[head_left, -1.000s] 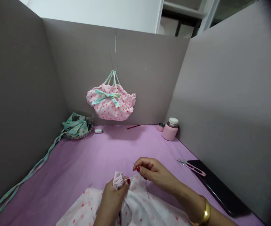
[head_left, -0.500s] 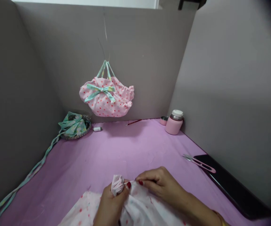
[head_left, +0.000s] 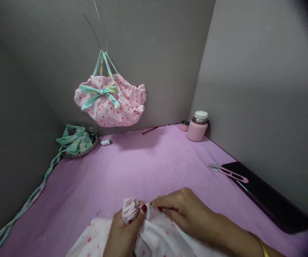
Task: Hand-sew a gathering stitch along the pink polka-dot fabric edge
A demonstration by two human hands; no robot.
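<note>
White fabric with pink and red dots (head_left: 156, 235) lies at the bottom of the head view, under and between my hands. My left hand (head_left: 125, 228) is closed on its edge, and a gathered, bunched part (head_left: 130, 210) sticks up from that grip. Beside it, my right hand (head_left: 186, 210) pinches at the same edge, thumb and forefinger pressed together close to the left thumb. Whether a needle sits in that pinch is too small to tell. Loose white thread (head_left: 177, 169) trails over the purple cloth just beyond.
A dotted pink garment with a green bow (head_left: 111, 110) hangs at the back wall. Left are a basket of green fabric (head_left: 76, 141) and a thread spool (head_left: 106, 142). Right stand a pink jar (head_left: 197, 128), thread snips (head_left: 231, 174) and a black flat object (head_left: 266, 200). Grey panels enclose the purple cloth (head_left: 95, 178).
The view has tilted down and shifted slightly. My right hand has come a little closer to the left, and a bit of fabric edge now shows above its fingertips.
</note>
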